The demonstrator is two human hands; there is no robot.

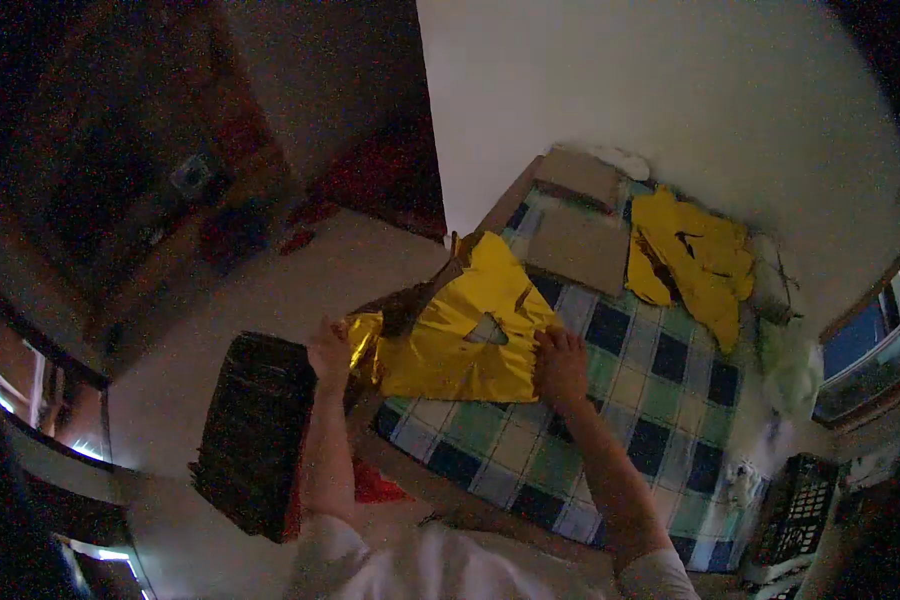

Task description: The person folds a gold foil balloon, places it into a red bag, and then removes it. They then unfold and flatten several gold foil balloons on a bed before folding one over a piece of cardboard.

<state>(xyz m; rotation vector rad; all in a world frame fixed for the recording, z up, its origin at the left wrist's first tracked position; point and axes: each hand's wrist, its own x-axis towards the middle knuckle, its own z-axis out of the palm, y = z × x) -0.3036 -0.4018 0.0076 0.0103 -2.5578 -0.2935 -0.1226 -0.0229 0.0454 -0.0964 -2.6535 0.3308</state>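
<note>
A shiny gold foil sheet is stretched between my two hands, over the near left edge of the bed. It has a small hole toward its right side, and its far part rises to a crumpled peak. My left hand is closed on the sheet's left edge. On the opposite edge, my right hand grips the foil with curled fingers. Farther back on the bed lies a crumpled pile of similar gold foil.
The bed has a blue, green and white checked cover. Two flat brown pieces lie near its far end. A black wrapped bundle stands left, a black crate right. A pale wall rises behind.
</note>
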